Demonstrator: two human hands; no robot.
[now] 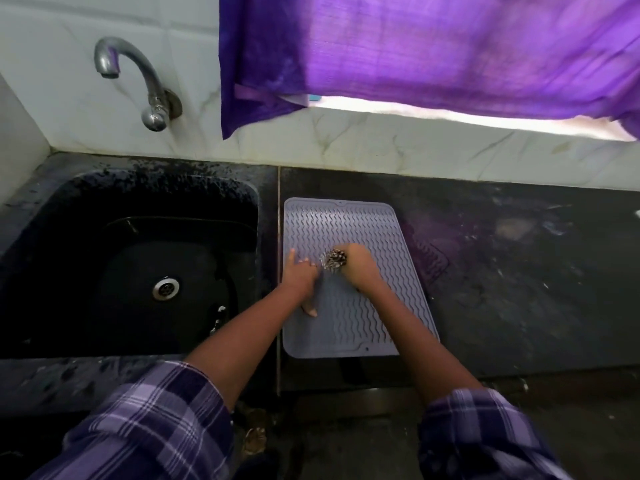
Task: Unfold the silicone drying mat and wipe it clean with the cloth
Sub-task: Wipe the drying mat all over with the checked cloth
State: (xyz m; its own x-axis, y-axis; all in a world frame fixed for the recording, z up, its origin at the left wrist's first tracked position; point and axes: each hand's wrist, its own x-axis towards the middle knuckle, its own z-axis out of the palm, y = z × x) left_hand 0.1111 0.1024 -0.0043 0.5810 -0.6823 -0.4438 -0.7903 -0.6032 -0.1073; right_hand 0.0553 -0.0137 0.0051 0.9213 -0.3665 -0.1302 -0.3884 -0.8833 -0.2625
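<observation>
The grey silicone drying mat [346, 223] lies flat and unfolded on the dark counter, its wavy ribs facing up. My right hand [362, 268] is closed around a bunched striped cloth [333, 260] pressed onto the middle of the mat. My left hand [300, 277] rests spread on the mat's left edge, fingers apart, thumb pointing toward me. Both forearms cover part of the mat's near half.
A black sink [138, 265] with a metal drain [165, 288] sits directly left of the mat. A steel tap [138, 81] juts from the tiled wall. A purple curtain [433, 46] hangs over the window ledge behind. The dark counter [519, 271] extends right.
</observation>
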